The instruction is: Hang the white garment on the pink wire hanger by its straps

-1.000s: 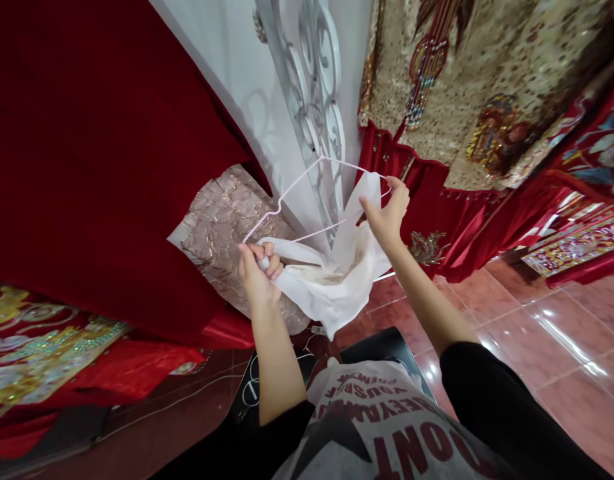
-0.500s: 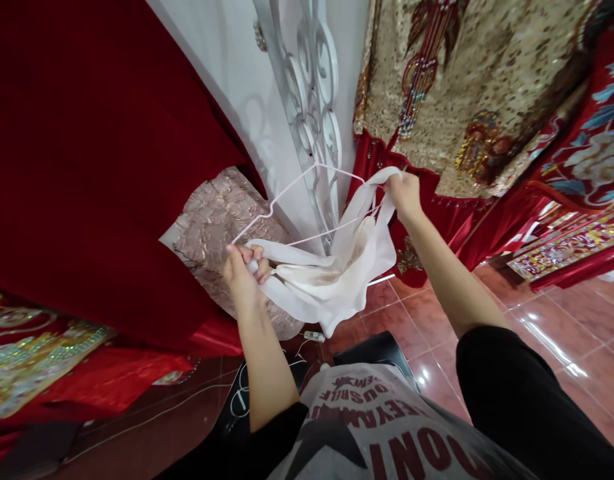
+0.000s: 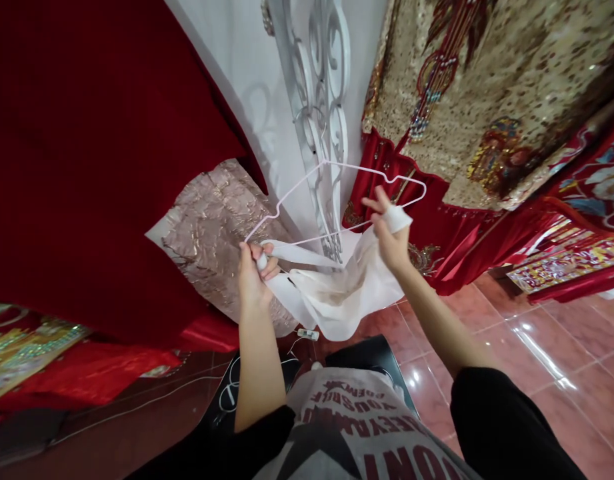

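A thin pale pink clothes hanger (image 3: 359, 166) is held up in front of me. A sheer white garment (image 3: 344, 317) with strap-like bands sags below its bottom bar. My left hand (image 3: 255, 277) is closed on the hanger's left end, with a band of the garment bunched in the same grip. At the right, my right hand (image 3: 393, 241) holds the other band, which is looped across the hand. Its fingers are partly spread, just below the hanger's right shoulder. The hanger's right end is bare. A brownish tint shows on the garment's inner folds.
A white scrollwork metal stand (image 3: 331, 87) rises straight ahead. Dark red cloth (image 3: 101, 147) and a crinkled pinkish fabric (image 3: 211, 227) hang at left. Sequined gold costumes (image 3: 527, 73) hang at right. A dark seat (image 3: 371, 357) and cables lie below, over a red tiled floor (image 3: 467, 340).
My right hand has moved down off the hanger's right end, its fingers loosening while the band stays round it. That end is now bare. My left hand keeps its grip.
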`<state>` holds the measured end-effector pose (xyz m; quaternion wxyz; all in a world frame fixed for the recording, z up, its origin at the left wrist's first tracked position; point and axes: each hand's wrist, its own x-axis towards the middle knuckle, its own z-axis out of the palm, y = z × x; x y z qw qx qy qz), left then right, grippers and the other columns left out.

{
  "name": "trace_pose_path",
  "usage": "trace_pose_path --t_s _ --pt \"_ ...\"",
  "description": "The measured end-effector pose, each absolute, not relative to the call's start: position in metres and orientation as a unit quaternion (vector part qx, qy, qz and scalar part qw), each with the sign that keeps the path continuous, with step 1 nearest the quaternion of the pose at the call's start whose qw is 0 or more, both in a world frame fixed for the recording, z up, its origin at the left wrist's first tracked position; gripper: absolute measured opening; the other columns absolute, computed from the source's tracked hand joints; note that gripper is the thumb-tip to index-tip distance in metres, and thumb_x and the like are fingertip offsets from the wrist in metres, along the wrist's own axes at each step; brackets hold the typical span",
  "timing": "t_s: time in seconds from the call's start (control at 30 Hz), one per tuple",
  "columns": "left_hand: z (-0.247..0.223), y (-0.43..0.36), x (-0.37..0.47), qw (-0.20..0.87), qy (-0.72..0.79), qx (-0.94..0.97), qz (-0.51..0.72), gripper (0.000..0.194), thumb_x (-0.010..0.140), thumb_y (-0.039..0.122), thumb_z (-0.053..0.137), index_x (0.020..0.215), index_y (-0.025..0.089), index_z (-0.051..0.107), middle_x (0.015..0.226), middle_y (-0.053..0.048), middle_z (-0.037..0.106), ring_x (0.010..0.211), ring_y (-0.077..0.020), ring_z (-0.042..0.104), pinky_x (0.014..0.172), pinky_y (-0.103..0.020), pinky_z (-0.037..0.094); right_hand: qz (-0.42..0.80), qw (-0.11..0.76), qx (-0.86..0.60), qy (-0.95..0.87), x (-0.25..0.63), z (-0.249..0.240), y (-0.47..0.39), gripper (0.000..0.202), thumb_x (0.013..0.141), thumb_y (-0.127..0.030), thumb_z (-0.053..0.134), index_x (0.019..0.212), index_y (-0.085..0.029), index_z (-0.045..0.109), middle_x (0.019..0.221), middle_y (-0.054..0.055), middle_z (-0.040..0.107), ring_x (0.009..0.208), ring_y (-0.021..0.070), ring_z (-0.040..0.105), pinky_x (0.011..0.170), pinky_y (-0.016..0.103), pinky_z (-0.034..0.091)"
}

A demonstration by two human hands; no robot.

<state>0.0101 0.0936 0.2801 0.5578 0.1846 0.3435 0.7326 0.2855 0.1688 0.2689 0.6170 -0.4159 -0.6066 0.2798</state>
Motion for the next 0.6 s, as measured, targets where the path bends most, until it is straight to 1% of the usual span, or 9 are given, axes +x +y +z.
trace_pose_path --t_s 0.07,0.1,0.17,0.2,0.3,0.37,0.43,0.5,0.6 --pt "0.275 0.099 0.012 0.561 0.350 0.182 0.728 0.062 0.097 0.059 0.078 0.072 0.018 0.038 0.075 0.002 0.060 0.037 0.0023 0.026 0.033 -0.010 0.020 0.226 0.546 -0.431 -0.682 0.269 0.258 0.171 0.045 0.101 -0.053 0.055 0.131 -0.027 0.078 0.125 0.011 0.079 0.108 0.0270 0.072 0.094 0.042 0.059" --pt "0.273 0.100 0.013 0.558 0.359 0.182 0.726 0.059 0.097 0.060 0.077 0.073 0.018 0.044 0.077 0.001 0.064 0.037 0.0020 0.027 0.033 -0.010 0.021 0.209 0.520 -0.445 -0.699 0.265 0.253 0.173 0.043 0.102 -0.055 0.055 0.118 -0.026 0.081 0.120 0.012 0.079 0.110 0.0284 0.072 0.098 0.043 0.058" --pt "0.265 0.101 0.012 0.550 0.386 0.189 0.716 0.050 0.098 0.062 0.074 0.081 0.018 0.058 0.083 -0.004 0.073 0.036 0.0008 0.028 0.033 -0.012 0.024 0.186 0.496 -0.481 -0.698 0.263 0.246 0.179 0.043 0.102 -0.060 0.057 0.096 -0.024 0.081 0.104 0.011 0.079 0.101 0.0286 0.073 0.096 0.043 0.058" --pt "0.261 0.099 0.010 0.546 0.402 0.199 0.708 0.047 0.098 0.064 0.073 0.088 0.018 0.065 0.085 -0.007 0.076 0.036 -0.0002 0.030 0.033 -0.013 0.025 0.180 0.497 -0.494 -0.690 0.263 0.244 0.181 0.044 0.101 -0.061 0.057 0.090 -0.024 0.078 0.097 0.011 0.078 0.095 0.0282 0.073 0.093 0.043 0.058" --pt "0.248 0.087 -0.005 0.533 0.465 0.261 0.657 0.044 0.089 0.058 0.082 0.106 0.017 0.075 0.081 -0.008 0.079 0.036 -0.0033 0.035 0.035 -0.015 0.031 0.176 0.508 -0.504 -0.676 0.264 0.240 0.186 0.045 0.100 -0.061 0.057 0.084 -0.023 0.073 0.088 0.011 0.075 0.088 0.0284 0.073 0.089 0.044 0.058" --pt "0.240 0.076 -0.020 0.512 0.527 0.311 0.603 0.038 0.078 0.042 0.092 0.101 0.015 0.079 0.072 -0.006 0.076 0.038 -0.0067 0.045 0.036 -0.016 0.037 0.186 0.509 -0.504 -0.672 0.262 0.240 0.188 0.042 0.099 -0.060 0.057 0.083 -0.023 0.071 0.085 0.010 0.073 0.086 0.0286 0.072 0.088 0.045 0.058" --pt "0.236 0.068 -0.034 0.456 0.580 0.338 0.584 0.028 0.070 0.024 0.091 0.093 0.013 0.081 0.066 -0.005 0.073 0.044 -0.0120 0.058 0.039 -0.017 0.042 0.197 0.511 -0.507 -0.665 0.259 0.240 0.188 0.040 0.097 -0.059 0.059 0.082 -0.023 0.069 0.082 0.009 0.072 0.084 0.0285 0.072 0.087 0.045 0.057" --pt "0.239 0.067 -0.043 0.370 0.594 0.330 0.633 0.026 0.070 0.015 0.086 0.096 0.014 0.080 0.067 -0.004 0.072 0.052 -0.0154 0.067 0.042 -0.017 0.047 0.200 0.514 -0.510 -0.660 0.256 0.242 0.187 0.038 0.096 -0.058 0.059 0.082 -0.024 0.068 0.082 0.009 0.072 0.085 0.0284 0.072 0.087 0.045 0.057" --pt "0.258 0.080 -0.049 0.306 0.528 0.287 0.738 0.041 0.075 0.012 0.082 0.115 0.019 0.074 0.084 -0.003 0.076 0.061 -0.0161 0.072 0.048 -0.018 0.052 0.194 0.521 -0.509 -0.657 0.255 0.245 0.185 0.039 0.095 -0.059 0.059 0.080 -0.024 0.067 0.082 0.010 0.072 0.085 0.0285 0.071 0.088 0.045 0.057"
